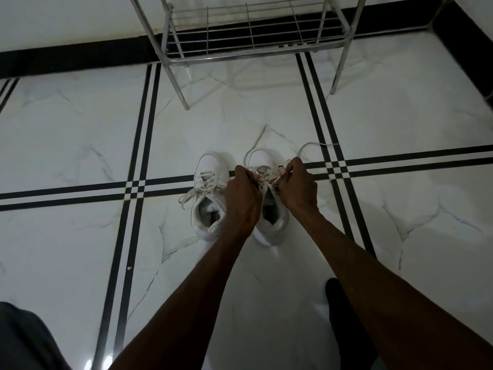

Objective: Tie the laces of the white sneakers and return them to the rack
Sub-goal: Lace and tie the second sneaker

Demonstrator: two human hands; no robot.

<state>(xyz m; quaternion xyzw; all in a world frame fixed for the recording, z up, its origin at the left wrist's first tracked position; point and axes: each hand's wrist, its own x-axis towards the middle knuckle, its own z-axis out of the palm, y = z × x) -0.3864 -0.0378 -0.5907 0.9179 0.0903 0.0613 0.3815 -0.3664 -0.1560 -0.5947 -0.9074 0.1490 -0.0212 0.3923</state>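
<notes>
Two white sneakers stand side by side on the tiled floor, toes pointing away from me. The left sneaker [206, 193] has its laces lying loose over its left side. Over the right sneaker [269, 209], my left hand [242, 196] and my right hand [296, 185] each pinch a lace. One loose lace end [317, 144] curls out onto the floor to the right; another runs forward from the toe. The metal wire rack [248, 36] stands beyond the shoes, its bottom shelf bare.
White marble tiles with black double stripes cover the floor [80, 145]. A black skirting runs along the wall behind the rack. My knee in dark cloth [24, 340] shows at bottom left, a dark foot [344, 316] at bottom right.
</notes>
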